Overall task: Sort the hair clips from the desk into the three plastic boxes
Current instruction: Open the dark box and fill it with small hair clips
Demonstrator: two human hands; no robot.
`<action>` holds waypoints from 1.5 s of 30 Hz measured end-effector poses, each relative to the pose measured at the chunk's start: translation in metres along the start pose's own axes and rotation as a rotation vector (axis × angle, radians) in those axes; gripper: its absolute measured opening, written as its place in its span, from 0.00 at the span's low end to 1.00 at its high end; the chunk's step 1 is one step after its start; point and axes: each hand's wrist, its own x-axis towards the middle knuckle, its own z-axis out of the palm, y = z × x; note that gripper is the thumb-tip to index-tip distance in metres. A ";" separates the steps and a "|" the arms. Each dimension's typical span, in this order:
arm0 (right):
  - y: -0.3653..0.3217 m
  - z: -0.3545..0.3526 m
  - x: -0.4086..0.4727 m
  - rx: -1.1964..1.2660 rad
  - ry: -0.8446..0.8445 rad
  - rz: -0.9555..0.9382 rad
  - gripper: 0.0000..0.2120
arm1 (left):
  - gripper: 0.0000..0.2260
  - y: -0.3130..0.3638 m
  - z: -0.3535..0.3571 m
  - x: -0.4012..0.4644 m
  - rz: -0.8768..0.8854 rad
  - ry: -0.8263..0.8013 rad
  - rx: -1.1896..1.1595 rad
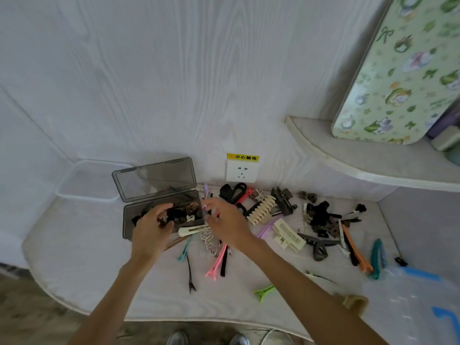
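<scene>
A smoky grey plastic box (127, 220) lies open on the desk, its lid (154, 179) propped against the wall, with several dark small clips inside. My left hand (151, 227) hovers over the box, fingers curled round a small dark clip (163, 221). My right hand (224, 220) is just right of the box with fingers spread; whether it holds anything is unclear. Many hair clips lie scattered to the right: a cream claw clip (261, 210), a pink clip (216, 265), a green clip (265, 292), an orange clip (356, 250).
A clear plastic box (89, 181) stands at the back left against the wall. A clear box with blue clasps (423, 302) sits at the front right. A wall socket (241, 171) is behind the clips. A shelf (361, 160) juts out at upper right.
</scene>
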 end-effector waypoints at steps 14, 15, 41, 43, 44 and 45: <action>0.106 -0.090 -0.078 -0.442 -0.111 0.264 0.14 | 0.13 0.119 0.135 0.004 0.504 -0.509 0.321; 0.107 -0.095 -0.079 -0.416 -0.077 0.277 0.14 | 0.12 0.120 0.141 0.003 0.519 -0.531 0.340; 0.131 -0.095 0.013 -0.497 0.007 0.202 0.16 | 0.31 0.127 0.166 0.072 0.391 -0.653 0.603; 0.131 -0.094 0.012 -0.497 0.005 0.220 0.14 | 0.34 0.127 0.159 0.074 0.321 -0.770 0.568; 0.131 -0.094 0.010 -0.448 0.022 0.234 0.12 | 0.30 0.127 0.156 0.075 0.277 -0.825 0.529; 0.133 -0.094 0.009 -0.381 0.044 0.250 0.10 | 0.21 0.128 0.152 0.076 0.237 -0.867 0.475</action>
